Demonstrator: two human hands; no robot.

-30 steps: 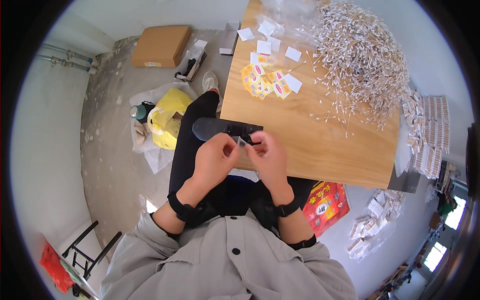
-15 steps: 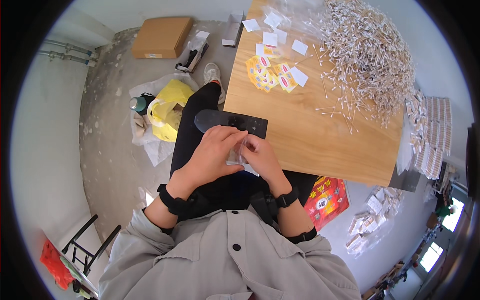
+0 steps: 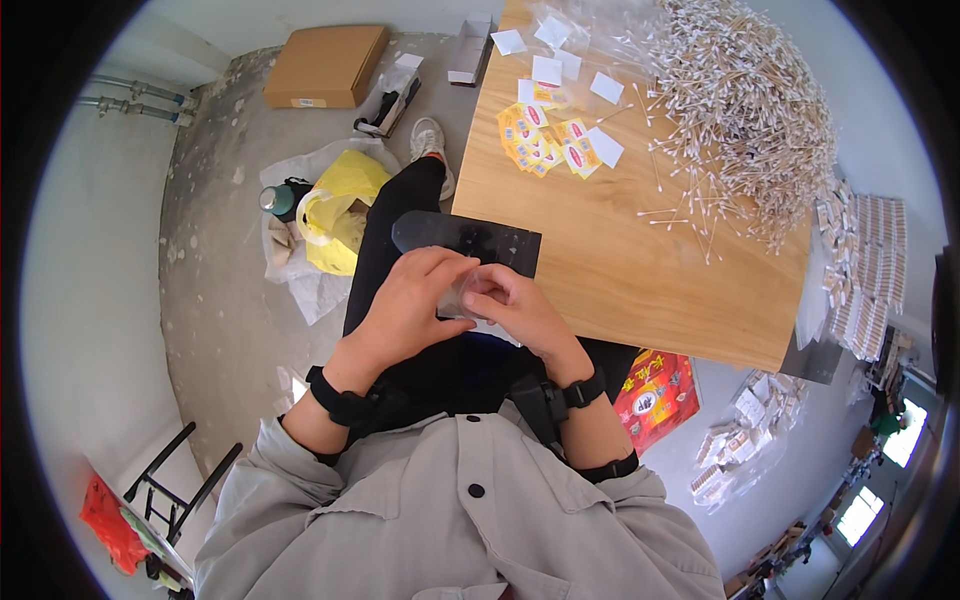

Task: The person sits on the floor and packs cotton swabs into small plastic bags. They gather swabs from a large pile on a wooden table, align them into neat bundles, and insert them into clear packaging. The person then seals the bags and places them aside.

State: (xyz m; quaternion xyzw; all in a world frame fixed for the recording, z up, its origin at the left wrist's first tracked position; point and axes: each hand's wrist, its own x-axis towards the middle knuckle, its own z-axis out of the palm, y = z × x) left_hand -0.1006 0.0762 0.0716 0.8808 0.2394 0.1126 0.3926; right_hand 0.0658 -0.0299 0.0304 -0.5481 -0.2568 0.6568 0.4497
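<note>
Over my lap, at the near left corner of the table [image 3: 640,300], both hands are around a small clear plastic piece [image 3: 456,300]. Whether it is a bag or a small tub I cannot tell. My left hand [image 3: 408,302] curves around its left side, thumb below and fingers above. My right hand [image 3: 522,312] has its fingers bent in at the right side, partly hiding it. A dark flat panel [image 3: 485,240] lies just beyond my fingers. Yellow-and-white cards [image 3: 525,135] and white paper squares [image 3: 547,70] are scattered farther up the table.
A big heap of cotton swabs [image 3: 745,110] covers the far right of the table. Bundled swab packs [image 3: 865,260] are stacked beyond the right edge. On the floor at left are a yellow plastic bag [image 3: 335,215], a bottle [image 3: 275,200] and a cardboard box [image 3: 325,65].
My right fingers have curled inward over the clear plastic, and my left hand has shifted slightly left. The view has moved a little.
</note>
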